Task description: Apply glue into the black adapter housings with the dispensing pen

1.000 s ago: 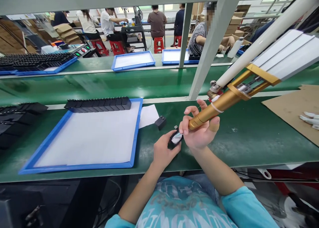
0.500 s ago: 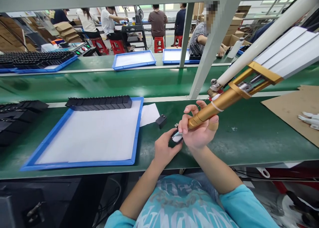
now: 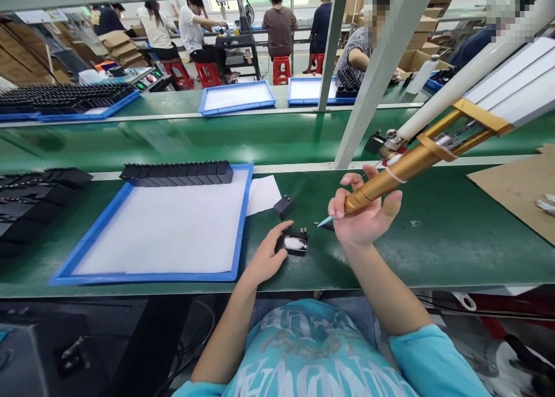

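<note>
My right hand (image 3: pixel 363 215) is wrapped round the gold barrel of a glue gun (image 3: pixel 390 177), whose pale blue tip points down-left over the green table. A small black case (image 3: pixel 295 242) with a white blob inside lies on the table. My left hand (image 3: pixel 267 253) touches its left side with thumb and fingers curled about it. Another small black plug part (image 3: pixel 283 204) stands just behind it.
A blue-rimmed tray (image 3: pixel 240 223) with a white sheet and a row of black parts (image 3: pixel 177 173) lies to the left. More black parts (image 3: pixel 30 206) sit at far left. Brown cardboard (image 3: pixel 515 192) lies at right. A slanted grey post (image 3: pixel 373 85) rises behind. Other people sit at far benches.
The black case went from held up at the gun's tip down onto the table. My right hand pulled the glue gun up and to the right, away from it.
</note>
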Demonstrator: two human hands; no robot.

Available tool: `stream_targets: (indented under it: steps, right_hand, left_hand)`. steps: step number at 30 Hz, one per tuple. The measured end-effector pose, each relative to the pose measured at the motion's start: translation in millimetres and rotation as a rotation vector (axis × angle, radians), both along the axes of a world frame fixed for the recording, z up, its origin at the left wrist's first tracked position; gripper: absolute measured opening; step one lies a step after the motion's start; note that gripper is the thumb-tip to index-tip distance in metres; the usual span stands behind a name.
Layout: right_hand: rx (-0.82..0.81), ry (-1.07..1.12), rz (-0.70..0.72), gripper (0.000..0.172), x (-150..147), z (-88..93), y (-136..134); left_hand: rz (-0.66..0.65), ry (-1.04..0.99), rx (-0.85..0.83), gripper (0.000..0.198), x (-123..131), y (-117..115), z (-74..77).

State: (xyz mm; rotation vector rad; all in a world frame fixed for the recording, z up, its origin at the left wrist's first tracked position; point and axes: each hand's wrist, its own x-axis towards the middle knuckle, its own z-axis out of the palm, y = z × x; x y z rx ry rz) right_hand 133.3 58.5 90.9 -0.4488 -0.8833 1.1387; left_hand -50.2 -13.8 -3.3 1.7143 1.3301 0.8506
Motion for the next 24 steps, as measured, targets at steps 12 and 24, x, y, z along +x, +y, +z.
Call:
stream_targets:
  steps: [12, 24]
  right_hand:
    - [0.042, -0.429, -0.434, 0.043, 49.8, -35.5, 27.2]
    - [0.018, -1.048, -0.753, 0.068, 108.6, -68.8, 10.1]
  left_hand:
    - [0.052, 0.125, 0.065, 0.042, 9.6, -1.9, 3.5]
    - [0.076, 0.085, 0.033, 0.036, 5.9, -3.1, -3.2]
